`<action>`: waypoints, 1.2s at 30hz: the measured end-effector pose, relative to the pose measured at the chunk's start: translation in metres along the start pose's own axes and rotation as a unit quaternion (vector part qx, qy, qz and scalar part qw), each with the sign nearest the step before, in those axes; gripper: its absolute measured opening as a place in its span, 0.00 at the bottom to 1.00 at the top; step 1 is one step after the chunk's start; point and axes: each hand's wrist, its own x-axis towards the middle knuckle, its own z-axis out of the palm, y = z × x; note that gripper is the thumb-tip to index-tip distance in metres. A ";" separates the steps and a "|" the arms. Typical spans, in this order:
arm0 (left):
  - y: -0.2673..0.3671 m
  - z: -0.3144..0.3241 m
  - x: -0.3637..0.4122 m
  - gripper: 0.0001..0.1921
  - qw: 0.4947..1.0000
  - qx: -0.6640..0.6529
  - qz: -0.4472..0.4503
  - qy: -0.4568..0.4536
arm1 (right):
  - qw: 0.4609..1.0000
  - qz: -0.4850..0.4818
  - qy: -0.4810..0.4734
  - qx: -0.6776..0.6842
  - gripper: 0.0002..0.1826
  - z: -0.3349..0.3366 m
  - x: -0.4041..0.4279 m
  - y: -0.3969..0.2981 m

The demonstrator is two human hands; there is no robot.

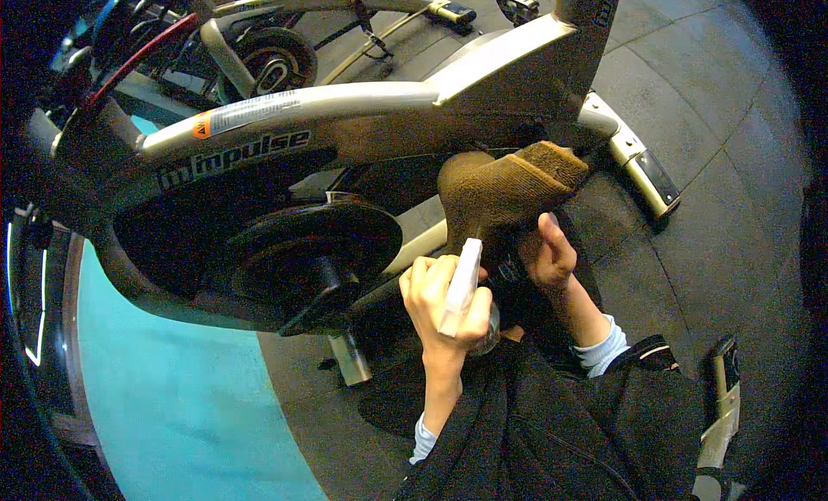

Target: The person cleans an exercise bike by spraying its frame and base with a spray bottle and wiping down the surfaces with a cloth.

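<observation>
My left hand (pixel 430 300) is wrapped around a spray bottle with a white trigger head (pixel 462 284). The bottle's clear body shows only in part below the fist. The spray head points up towards a brown cloth (pixel 511 184), folded and draped over the fingers of my right hand (pixel 550 255). The thumb of that hand stands up at the cloth's near side, while its fingers are hidden beneath. Just beyond both hands is the beige frame (pixel 310 116) of an Impulse exercise bike, with its dark round crank cover (pixel 310 262) to the left.
Another exercise bike (pixel 275 68) stands behind at the upper left. A bike foot (pixel 634 155) rests on the dark tiled floor (pixel 698 197) at the right, and a similar foot (pixel 721 404) is at the lower right. Turquoise flooring (pixel 181 397) curves along the lower left.
</observation>
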 end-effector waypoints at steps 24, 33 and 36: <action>0.001 -0.002 -0.001 0.07 1.000 0.021 -0.006 0.007 | 0.999 0.018 0.025 0.017 0.25 0.002 0.004 0.000; -0.004 0.003 -0.006 0.06 1.000 0.008 0.002 0.001 | 1.000 0.000 0.029 -0.001 0.25 0.000 0.004 -0.003; -0.002 0.005 -0.006 0.06 1.000 0.019 0.010 0.002 | 0.999 0.021 0.027 0.009 0.25 0.001 0.003 -0.004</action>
